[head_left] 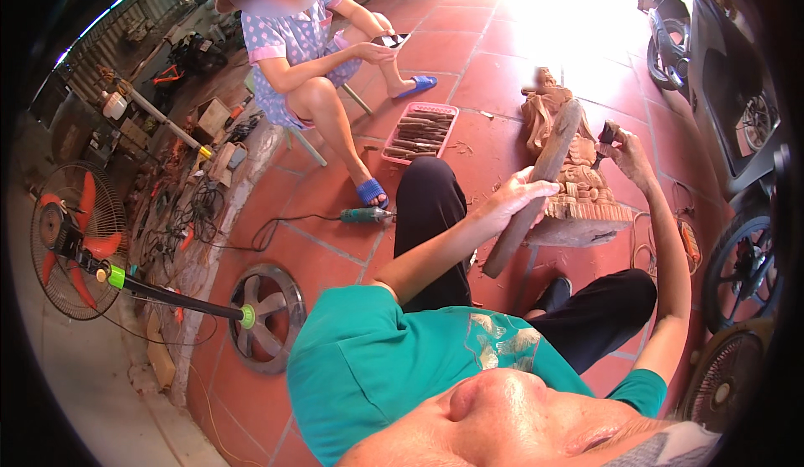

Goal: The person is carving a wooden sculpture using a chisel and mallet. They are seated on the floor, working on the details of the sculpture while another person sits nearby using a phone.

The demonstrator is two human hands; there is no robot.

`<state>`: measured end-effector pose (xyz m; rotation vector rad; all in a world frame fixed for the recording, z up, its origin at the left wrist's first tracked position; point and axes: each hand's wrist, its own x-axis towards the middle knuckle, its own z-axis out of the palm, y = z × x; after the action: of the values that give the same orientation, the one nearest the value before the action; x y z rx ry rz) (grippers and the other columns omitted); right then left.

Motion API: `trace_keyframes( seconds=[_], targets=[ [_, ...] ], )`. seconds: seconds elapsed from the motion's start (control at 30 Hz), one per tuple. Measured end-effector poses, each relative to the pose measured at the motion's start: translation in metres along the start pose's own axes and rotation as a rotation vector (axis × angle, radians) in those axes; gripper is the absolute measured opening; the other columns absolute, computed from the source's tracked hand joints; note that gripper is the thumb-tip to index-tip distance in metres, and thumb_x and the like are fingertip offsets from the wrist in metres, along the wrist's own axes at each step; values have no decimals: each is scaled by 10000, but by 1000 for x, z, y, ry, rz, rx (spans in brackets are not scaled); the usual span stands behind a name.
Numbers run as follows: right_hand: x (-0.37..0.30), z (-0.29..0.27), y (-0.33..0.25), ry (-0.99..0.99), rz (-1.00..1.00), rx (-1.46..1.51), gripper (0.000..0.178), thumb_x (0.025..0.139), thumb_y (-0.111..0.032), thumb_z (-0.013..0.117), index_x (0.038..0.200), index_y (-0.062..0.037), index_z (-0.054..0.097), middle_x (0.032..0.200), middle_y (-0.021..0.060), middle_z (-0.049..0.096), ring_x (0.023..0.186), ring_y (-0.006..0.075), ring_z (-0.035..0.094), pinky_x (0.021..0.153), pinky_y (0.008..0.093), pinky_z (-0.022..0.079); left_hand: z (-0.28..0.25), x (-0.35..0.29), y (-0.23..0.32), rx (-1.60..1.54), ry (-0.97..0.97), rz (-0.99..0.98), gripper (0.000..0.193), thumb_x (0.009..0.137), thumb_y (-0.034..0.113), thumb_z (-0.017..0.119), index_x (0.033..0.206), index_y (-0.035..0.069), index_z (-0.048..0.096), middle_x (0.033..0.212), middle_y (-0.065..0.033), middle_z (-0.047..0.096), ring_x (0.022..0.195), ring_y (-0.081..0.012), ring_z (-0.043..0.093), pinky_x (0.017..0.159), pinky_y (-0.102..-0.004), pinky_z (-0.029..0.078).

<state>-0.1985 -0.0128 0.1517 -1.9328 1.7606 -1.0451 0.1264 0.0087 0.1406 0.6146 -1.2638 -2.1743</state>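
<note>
Your left hand [521, 195] is gripping the club [556, 144]; your right hand [626, 150] is holding the tool [607, 134] at the carving [579, 174], which is standing ahead of you. If you're swinging off-line, you're risking chipping it or hitting your right hand.

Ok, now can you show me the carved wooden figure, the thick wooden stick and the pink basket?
Carved wooden figure [584, 159]: head view, on its carved middle.
Thick wooden stick [556, 144]: head view, on its upper part.
Pink basket [434, 106]: head view, on its far rim.

The wooden club [554, 147] hides part of the carved statue [581, 175]
</note>
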Motion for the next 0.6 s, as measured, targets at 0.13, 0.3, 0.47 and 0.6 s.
trace_keyframes(
  seconds=[0.13, 0.3, 0.47, 0.6],
  targets=[
    [9, 4, 0, -7, 44, 2, 278, 871, -246, 758, 1034, -37, 674, 851, 84, 706, 716, 173, 634, 727, 370, 513, 0, 21, -34, 33, 74, 93, 330, 925, 238, 745, 1132, 116, 518, 732, 5, 595, 561, -92, 574, 513, -248, 490],
    [7, 11, 11, -37, 114, 51, 237, 855, -220, 770, 988, -45, 683, 814, 43, 687, 744, 150, 617, 713, 358, 499, -12, 45, -97, 65, 197, 183, 374, 920, 249, 737, 1186, 94, 524, 852, 28, 579, 714, -59, 553, 654, -253, 483],
    [5, 23, 35, -7, 272, 269, 203, 865, -218, 764, 937, -56, 666, 798, 23, 661, 748, 119, 601, 705, 322, 490, -37, 48, -125, 83, 224, -2, 362, 890, 237, 762, 1147, 92, 552, 873, 24, 582, 710, -67, 554, 690, -258, 477],
    [0, 35, 70, 52, 229, 216, 222, 888, -240, 734, 934, -51, 626, 790, 10, 610, 749, 108, 554, 702, 320, 472, -39, 64, -148, -55, 314, 43, 428, 857, 175, 780, 1181, 44, 532, 914, -22, 659, 725, -97, 578, 664, -288, 485]
  ],
)
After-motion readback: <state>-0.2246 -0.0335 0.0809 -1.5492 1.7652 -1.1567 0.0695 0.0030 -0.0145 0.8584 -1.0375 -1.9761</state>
